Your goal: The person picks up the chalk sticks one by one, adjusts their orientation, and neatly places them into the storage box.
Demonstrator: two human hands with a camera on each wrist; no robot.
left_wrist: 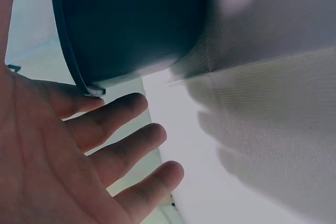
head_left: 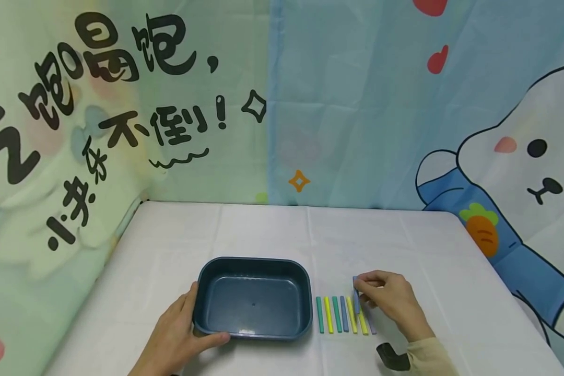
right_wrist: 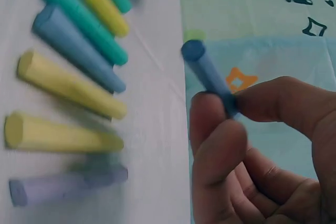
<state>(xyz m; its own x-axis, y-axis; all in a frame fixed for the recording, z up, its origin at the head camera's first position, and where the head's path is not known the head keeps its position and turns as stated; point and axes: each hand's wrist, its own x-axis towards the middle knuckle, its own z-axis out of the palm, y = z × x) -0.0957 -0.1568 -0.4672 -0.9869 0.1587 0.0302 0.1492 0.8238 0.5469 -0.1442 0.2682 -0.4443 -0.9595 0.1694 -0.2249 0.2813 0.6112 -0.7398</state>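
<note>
A dark blue plastic tray (head_left: 253, 308) sits on the white table, left of the chalk. My left hand (head_left: 176, 329) steadies its near left corner, thumb along the front side and the other fingers by the left side. In the left wrist view those fingers are straight and spread, the index at the rim. My right hand (head_left: 395, 300) pinches a blue chalk stick (right_wrist: 210, 74) between thumb and fingers, raised above the row. Below it lie several sticks side by side: green chalk (right_wrist: 86, 24), yellow chalk (right_wrist: 65, 134), another blue chalk (right_wrist: 79, 48) and purple chalk (right_wrist: 68, 184).
A white cloth (head_left: 169, 235) covers the table. Behind it hangs a printed curtain (head_left: 348, 115) with lettering and a cartoon bear. A black band (head_left: 392, 357) is at my right wrist, by the beige sleeve (head_left: 434, 357).
</note>
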